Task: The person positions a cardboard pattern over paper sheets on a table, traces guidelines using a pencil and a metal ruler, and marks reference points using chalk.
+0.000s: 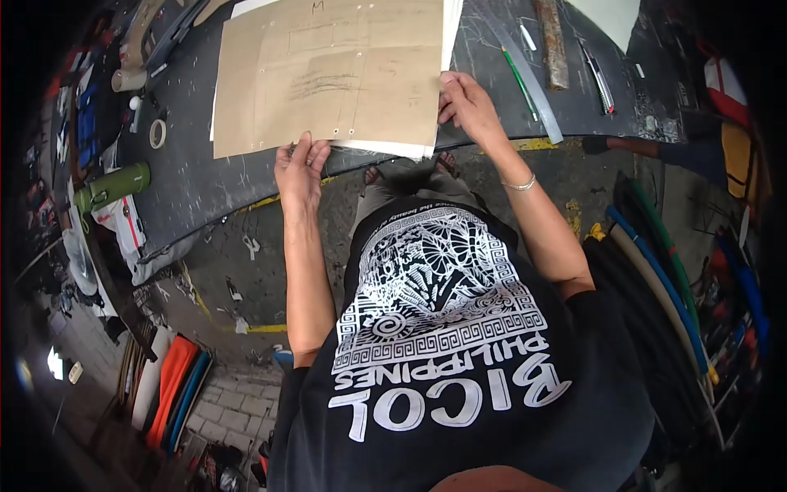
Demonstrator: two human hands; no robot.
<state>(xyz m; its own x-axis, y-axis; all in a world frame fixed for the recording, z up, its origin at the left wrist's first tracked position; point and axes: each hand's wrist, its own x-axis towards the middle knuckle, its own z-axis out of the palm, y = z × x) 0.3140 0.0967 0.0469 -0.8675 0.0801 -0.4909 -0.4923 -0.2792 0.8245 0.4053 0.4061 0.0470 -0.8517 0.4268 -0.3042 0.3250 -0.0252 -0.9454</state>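
A brown cardboard sheet (328, 78) with pencil lines, small holes and a letter M lies over white sheets (450, 37) at the table's front edge. At its lower edge, my left hand (302, 168) has its thumb and fingers closed on the cardboard. My right hand (467, 105) pinches the right edge of the stack with bent fingers. Both hands touch the stack from the near side, and some fingertips are hidden beneath it.
Right of the stack on the dark table (184, 184) lie a clear ruler (537, 98), a green pencil (519, 80), a rusty metal bar (552, 45) and a cutter (597, 78). A tape roll (157, 134) and a green rolled case (113, 188) are left.
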